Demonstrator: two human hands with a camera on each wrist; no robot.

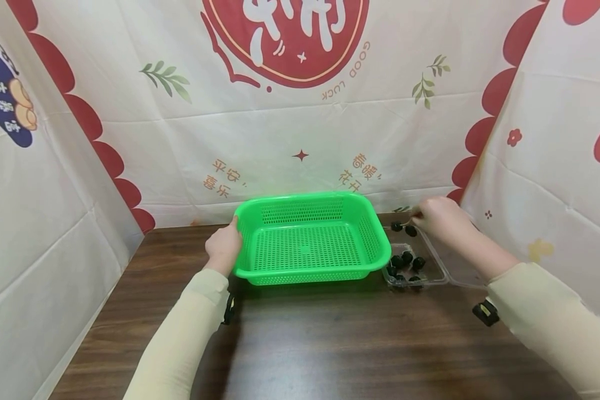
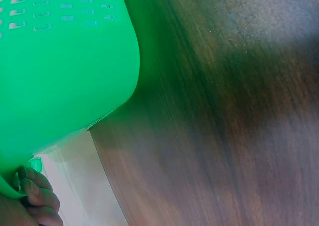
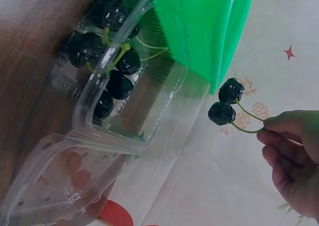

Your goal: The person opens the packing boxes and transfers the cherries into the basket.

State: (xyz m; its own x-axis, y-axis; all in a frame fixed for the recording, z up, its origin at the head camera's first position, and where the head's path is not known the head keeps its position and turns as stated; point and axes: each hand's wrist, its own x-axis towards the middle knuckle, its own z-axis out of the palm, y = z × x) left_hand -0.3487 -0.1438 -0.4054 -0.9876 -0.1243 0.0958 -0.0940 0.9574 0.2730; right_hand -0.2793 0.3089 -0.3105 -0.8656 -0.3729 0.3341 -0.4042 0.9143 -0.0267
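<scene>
My left hand (image 1: 224, 245) grips the left rim of a green plastic basket (image 1: 302, 273) with a mesh floor and walls. In the left wrist view its fingers (image 2: 42, 198) curl at the basket's edge. Thumb and fingertips of my right hand (image 1: 441, 218) pinch the thin green stems of two dark, shiny cherries (image 3: 222, 113), which hang in the air. Below them, right of the basket, a see-through plastic box (image 1: 440, 275) stands with its lid open. Several more dark cherries (image 1: 406, 258) with stems lie in it.
The box's open lid (image 3: 75, 171) lies out to the right, near the side cloth. A brown wood-grain table (image 1: 305, 344) carries everything. Printed white cloth (image 1: 300, 128) rises behind the basket and on both sides.
</scene>
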